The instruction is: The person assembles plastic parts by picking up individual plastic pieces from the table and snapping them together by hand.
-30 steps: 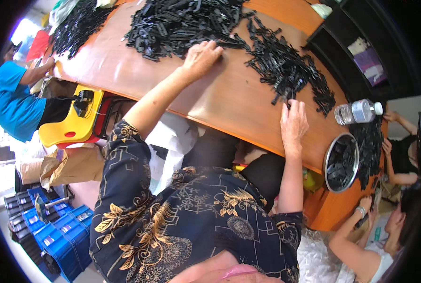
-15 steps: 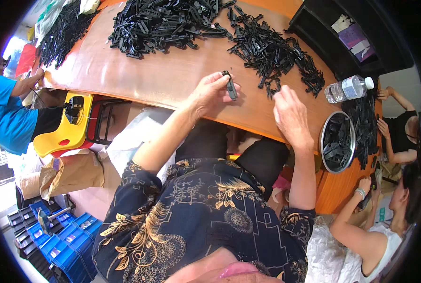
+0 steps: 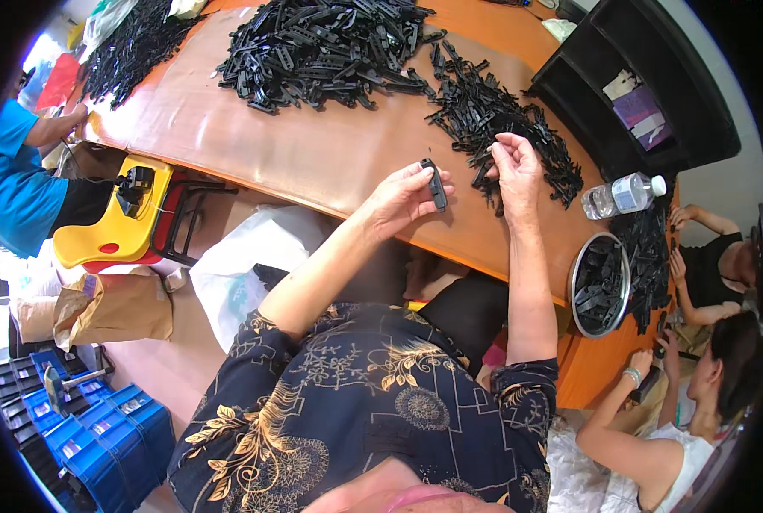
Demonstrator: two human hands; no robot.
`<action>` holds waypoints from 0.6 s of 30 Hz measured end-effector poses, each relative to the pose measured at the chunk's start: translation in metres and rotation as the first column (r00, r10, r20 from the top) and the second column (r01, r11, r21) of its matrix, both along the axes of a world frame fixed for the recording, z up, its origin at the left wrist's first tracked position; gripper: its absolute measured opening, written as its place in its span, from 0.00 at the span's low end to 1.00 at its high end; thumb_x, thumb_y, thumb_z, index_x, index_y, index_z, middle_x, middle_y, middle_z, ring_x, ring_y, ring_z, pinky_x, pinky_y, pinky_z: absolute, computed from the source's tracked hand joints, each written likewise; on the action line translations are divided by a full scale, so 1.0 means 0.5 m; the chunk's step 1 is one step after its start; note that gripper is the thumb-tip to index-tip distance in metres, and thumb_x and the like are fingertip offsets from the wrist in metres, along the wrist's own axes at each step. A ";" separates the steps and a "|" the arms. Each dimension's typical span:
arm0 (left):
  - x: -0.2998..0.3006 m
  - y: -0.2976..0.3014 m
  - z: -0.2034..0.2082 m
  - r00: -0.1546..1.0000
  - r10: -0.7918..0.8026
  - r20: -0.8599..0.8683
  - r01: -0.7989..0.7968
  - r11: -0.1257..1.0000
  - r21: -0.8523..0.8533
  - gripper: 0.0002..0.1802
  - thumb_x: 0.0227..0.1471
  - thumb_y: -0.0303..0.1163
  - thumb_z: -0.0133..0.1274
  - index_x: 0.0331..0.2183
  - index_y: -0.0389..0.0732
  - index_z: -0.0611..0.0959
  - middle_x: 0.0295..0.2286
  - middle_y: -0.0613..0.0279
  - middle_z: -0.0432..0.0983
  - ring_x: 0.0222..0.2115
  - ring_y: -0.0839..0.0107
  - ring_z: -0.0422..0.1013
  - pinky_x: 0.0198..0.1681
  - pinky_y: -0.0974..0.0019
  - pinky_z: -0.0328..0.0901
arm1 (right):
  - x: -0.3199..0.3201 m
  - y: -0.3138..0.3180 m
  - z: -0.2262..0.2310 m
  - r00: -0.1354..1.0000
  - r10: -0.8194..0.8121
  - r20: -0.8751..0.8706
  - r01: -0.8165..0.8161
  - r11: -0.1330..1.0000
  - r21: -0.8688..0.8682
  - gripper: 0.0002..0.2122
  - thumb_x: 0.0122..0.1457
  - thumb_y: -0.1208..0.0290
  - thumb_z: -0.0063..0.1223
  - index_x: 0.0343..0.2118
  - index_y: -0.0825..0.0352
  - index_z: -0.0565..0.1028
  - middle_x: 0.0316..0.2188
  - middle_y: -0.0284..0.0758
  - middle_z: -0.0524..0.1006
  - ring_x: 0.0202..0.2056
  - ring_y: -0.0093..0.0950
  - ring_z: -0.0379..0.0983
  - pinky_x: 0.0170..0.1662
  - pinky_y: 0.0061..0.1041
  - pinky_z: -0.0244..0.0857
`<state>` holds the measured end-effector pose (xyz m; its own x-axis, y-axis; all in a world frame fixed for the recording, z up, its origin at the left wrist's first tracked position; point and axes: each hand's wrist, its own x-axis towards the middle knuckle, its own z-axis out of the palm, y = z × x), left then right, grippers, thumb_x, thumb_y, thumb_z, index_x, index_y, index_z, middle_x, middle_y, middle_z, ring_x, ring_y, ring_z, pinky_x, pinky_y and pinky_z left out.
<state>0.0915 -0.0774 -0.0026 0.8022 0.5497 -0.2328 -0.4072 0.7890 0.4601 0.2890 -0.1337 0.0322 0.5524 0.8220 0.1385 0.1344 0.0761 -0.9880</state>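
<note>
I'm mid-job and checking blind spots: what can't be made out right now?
Head view: whether the right hand pinches a piece; too small to tell against the dark pile.
Head view: part of the black piece; the left hand covers it.
Head view: the large heap at its far side; cut off by the top edge.
Head view: the metal bowl at its bottom; black parts hide it.

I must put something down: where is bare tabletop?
The glossy brown tabletop is bare between the big heap of black strips and the near edge, left of the left hand, and, narrowly, between it and the right hand. Crowded on the right: smaller heap of black pieces, clear plastic bottle, round silver metal bowl.
</note>
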 end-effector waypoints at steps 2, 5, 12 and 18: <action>0.012 0.007 -0.004 0.999 -0.031 0.017 0.031 0.999 0.028 0.10 0.59 0.34 0.50 0.40 0.40 0.76 0.40 0.52 0.76 0.41 0.60 0.75 0.44 0.61 0.72 | -0.017 -0.004 -0.002 0.999 0.045 -0.026 -0.045 0.999 -0.013 0.07 0.60 0.76 0.52 0.41 0.67 0.73 0.30 0.26 0.74 0.30 0.14 0.69 0.33 0.15 0.65; 0.016 0.002 -0.013 0.995 0.075 -0.063 -0.068 0.991 0.115 0.10 0.60 0.35 0.49 0.40 0.41 0.75 0.40 0.53 0.77 0.40 0.62 0.75 0.43 0.63 0.72 | -0.043 -0.017 -0.010 0.932 0.239 0.273 -0.204 0.967 -0.151 0.10 0.57 0.78 0.53 0.42 0.65 0.74 0.30 0.31 0.76 0.30 0.21 0.73 0.34 0.21 0.67; -0.066 0.003 -0.024 0.927 0.277 -0.254 -0.231 0.953 0.198 0.12 0.61 0.36 0.47 0.43 0.40 0.74 0.41 0.51 0.77 0.39 0.64 0.76 0.41 0.66 0.72 | -0.130 -0.053 -0.040 0.486 0.248 0.838 -0.164 0.968 -0.191 0.17 0.49 0.75 0.59 0.43 0.65 0.71 0.40 0.36 0.73 0.41 0.37 0.69 0.43 0.35 0.66; -0.074 0.006 -0.032 0.944 0.256 -0.206 -0.230 0.963 0.142 0.12 0.62 0.33 0.44 0.46 0.39 0.70 0.43 0.53 0.75 0.42 0.68 0.74 0.43 0.70 0.71 | -0.132 -0.080 -0.087 0.469 0.076 0.880 0.097 0.986 -0.136 0.10 0.51 0.74 0.59 0.35 0.68 0.73 0.36 0.38 0.71 0.41 0.38 0.67 0.45 0.35 0.63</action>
